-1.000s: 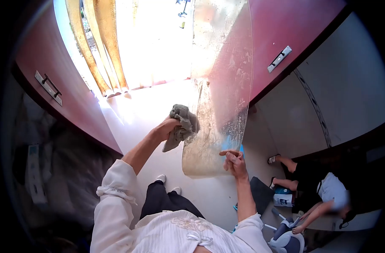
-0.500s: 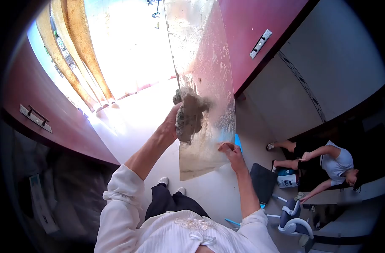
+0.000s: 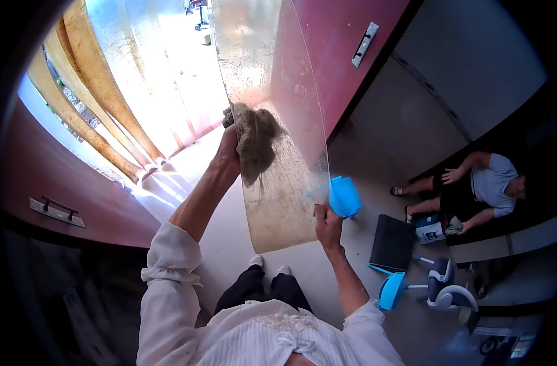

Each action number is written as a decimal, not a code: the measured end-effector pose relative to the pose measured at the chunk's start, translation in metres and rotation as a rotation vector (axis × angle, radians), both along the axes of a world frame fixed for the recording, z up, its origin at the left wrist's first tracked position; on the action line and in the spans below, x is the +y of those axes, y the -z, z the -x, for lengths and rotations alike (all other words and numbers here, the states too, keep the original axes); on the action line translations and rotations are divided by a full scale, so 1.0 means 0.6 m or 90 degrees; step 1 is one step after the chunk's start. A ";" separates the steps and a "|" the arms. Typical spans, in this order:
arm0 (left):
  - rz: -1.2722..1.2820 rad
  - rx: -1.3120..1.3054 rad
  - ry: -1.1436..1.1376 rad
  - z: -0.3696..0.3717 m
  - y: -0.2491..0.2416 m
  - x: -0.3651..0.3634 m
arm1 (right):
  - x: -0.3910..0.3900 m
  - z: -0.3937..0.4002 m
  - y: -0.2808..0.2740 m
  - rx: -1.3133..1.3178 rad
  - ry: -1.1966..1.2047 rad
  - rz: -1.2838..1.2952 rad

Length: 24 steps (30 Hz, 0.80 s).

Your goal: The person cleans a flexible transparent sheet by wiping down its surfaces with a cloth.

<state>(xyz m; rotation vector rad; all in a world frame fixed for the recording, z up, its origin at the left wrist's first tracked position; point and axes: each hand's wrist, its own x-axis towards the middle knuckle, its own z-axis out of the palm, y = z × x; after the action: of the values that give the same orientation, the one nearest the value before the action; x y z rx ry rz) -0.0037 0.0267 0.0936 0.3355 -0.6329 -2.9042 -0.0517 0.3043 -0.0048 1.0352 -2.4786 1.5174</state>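
Note:
A long clear plastic strip, smeared with dirt, hangs in front of me and bends slightly. My left hand is at its left edge, closed on a crumpled grey-brown rag. The rag lies against the strip's face, and part of it shows beyond the edge. Lower down on the right, my right hand is closed on the strip's right edge, close to the bottom corner. Its thumb is on top, and some fingers are hidden.
Yellowed strips hang in the bright doorway at left. Pink doors stand on both sides. A bright blue object is beyond my right hand, near a dark panel. At right, a seated person holds a cloth.
My left hand and the rag have moved up along the strip. The strip has shifted left in view, showing more of the blue object. The seated person's arms have moved.

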 end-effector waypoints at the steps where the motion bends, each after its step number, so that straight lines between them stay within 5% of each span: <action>1: 0.034 -0.015 0.007 0.001 -0.003 -0.005 | -0.001 0.001 0.008 0.016 -0.003 -0.023; 2: 0.068 -0.030 0.010 -0.002 -0.005 -0.009 | -0.004 0.003 0.017 0.031 -0.008 -0.044; 3: -0.042 0.115 0.180 0.000 0.024 -0.006 | -0.006 0.003 0.027 0.030 -0.012 -0.043; 8: 0.182 -0.008 0.164 -0.077 0.149 0.113 | -0.005 -0.017 0.042 0.036 0.025 -0.081; 10: 0.398 -0.029 0.245 -0.113 0.172 0.138 | 0.003 -0.026 0.040 0.006 0.012 -0.083; 12: 0.440 0.064 0.212 -0.138 0.207 0.145 | -0.002 -0.042 0.035 -0.007 0.005 -0.029; 13: 0.183 0.122 0.214 -0.152 0.202 0.139 | 0.000 -0.042 0.031 -0.016 0.003 -0.031; 14: 0.103 0.137 0.159 -0.150 0.195 0.127 | -0.004 -0.051 0.025 -0.019 0.000 -0.031; 15: 0.551 0.217 0.013 -0.155 0.210 0.090 | -0.013 -0.059 0.019 -0.037 -0.009 -0.022; 16: 0.192 -0.047 -0.014 -0.148 0.134 0.081 | -0.017 -0.061 0.016 -0.052 -0.017 -0.011; 17: 0.116 -0.077 -0.011 -0.146 0.106 0.043 | -0.021 -0.063 0.017 -0.045 -0.019 0.017; 20: 0.168 -0.006 -0.153 -0.171 0.077 -0.032 | -0.019 -0.070 0.005 -0.053 -0.023 -0.004; 22: 0.285 -0.212 -0.372 -0.186 0.049 -0.022 | -0.011 -0.079 0.001 -0.056 -0.032 -0.006; 24: 0.447 -0.183 -0.448 -0.217 0.080 -0.004 | -0.007 -0.089 0.003 -0.064 -0.052 0.006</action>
<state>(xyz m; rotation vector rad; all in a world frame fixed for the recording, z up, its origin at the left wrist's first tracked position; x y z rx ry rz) 0.1267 0.0245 0.0459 0.6991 -1.2179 -1.8468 0.0016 0.2999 -0.0068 1.0975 -2.5202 1.6419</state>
